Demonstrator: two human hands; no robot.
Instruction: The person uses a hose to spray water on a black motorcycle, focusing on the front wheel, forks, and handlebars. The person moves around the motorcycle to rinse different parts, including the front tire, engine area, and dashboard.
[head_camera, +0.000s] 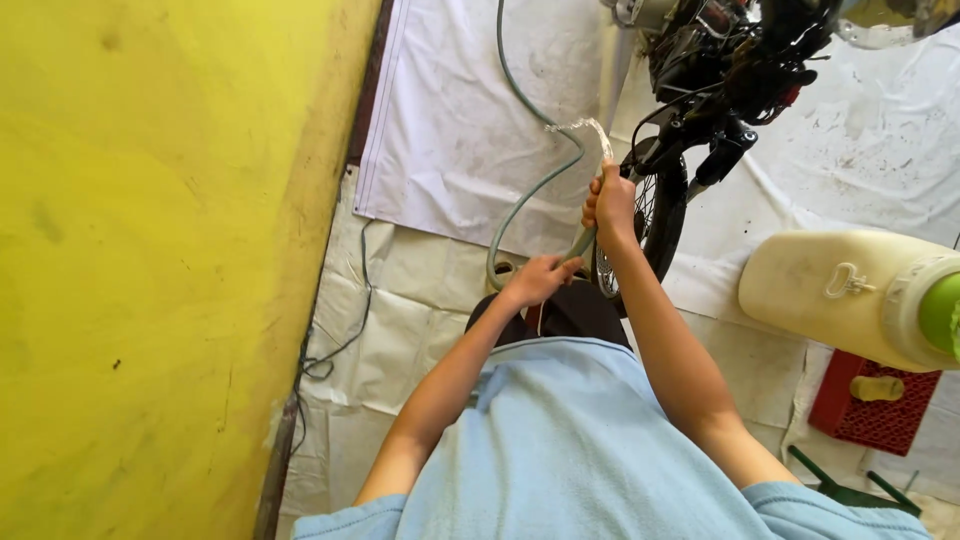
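Here, in the head view, both hands grip a grey-green hose (540, 185). The right hand (610, 205) is closed around the hose just below its outlet, where water (585, 126) arcs out and away to the left. The left hand (540, 277) is closed on the same hose lower down, nearer the body. Between the hands the hose's long axis runs roughly from the body outward, tilted right; beyond the left hand it loops down to the floor, then climbs toward the top edge. The right hand is the nearer one to the motorcycle front wheel (655, 215), just beside it on the right.

Packages: a cream-coloured plastic jug (830, 295) with a green cap lies at right, close to the camera; no readable label shows. Below it sits a red crate (865, 410). A yellow wall (150, 270) fills the left; white sheeting (450, 130) covers the floor.
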